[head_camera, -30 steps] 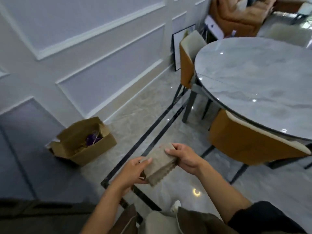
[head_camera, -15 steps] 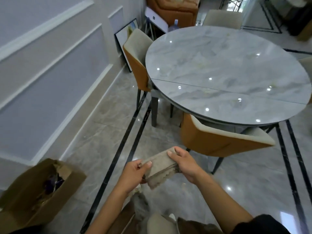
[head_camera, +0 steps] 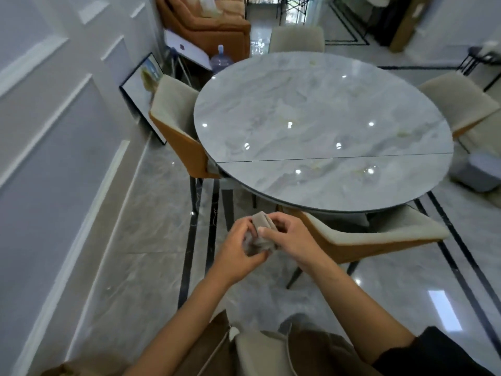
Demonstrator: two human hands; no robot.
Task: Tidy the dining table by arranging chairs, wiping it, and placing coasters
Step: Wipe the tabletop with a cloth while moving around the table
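Note:
A folded grey-beige cloth (head_camera: 260, 234) sits between my two hands, just short of the table's near edge. My left hand (head_camera: 235, 251) grips it from the left and below. My right hand (head_camera: 290, 237) pinches it from the right, thumb across its front. The round grey marble dining table (head_camera: 322, 131) fills the middle of the view, its top bare and glossy. An orange-and-cream chair (head_camera: 363, 240) is tucked in at the near edge, right beside my right hand. Another chair (head_camera: 176, 123) stands at the table's left side.
More cream chairs stand at the far side (head_camera: 296, 39) and at the right (head_camera: 458, 104). A framed picture (head_camera: 143, 85) leans on the left wall. A water bottle (head_camera: 221, 59) and an orange sofa (head_camera: 203, 20) lie beyond the table. A grey bin (head_camera: 477, 172) stands at the right.
The view has swung right and up from the cardboard box to the table. Both hands have folded the cloth smaller and moved it closer to the table's edge.

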